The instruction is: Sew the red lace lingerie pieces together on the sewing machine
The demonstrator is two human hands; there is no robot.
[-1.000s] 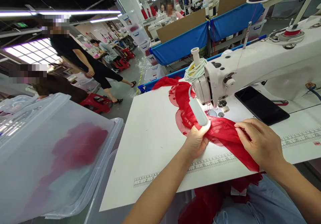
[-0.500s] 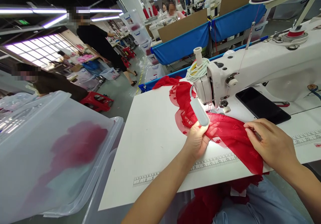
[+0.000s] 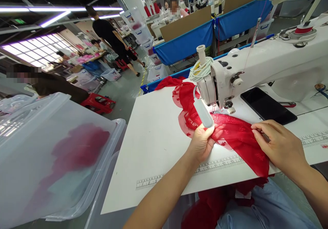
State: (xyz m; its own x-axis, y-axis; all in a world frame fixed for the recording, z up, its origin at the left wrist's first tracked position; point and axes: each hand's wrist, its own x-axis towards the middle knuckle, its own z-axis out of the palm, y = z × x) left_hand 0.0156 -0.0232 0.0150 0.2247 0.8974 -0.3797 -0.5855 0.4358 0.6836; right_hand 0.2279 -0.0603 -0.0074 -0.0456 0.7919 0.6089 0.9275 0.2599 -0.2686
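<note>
A strip of red lace fabric runs across the white sewing table and under the head of the white sewing machine. My left hand pinches the fabric's left part, just below the machine's small white lamp. My right hand is closed on the fabric's right edge, thumb and fingers pressed together. More red fabric hangs off the table's front edge onto my lap.
A black phone lies on the machine bed beside the machine head. Clear plastic bins with red cloth stand at the left. A printed ruler runs along the table front. People walk and sit in the aisle at the back left.
My right hand has slid right along the fabric, spreading it flatter. My left hand shifted slightly up. The person in black walked farther down the aisle.
</note>
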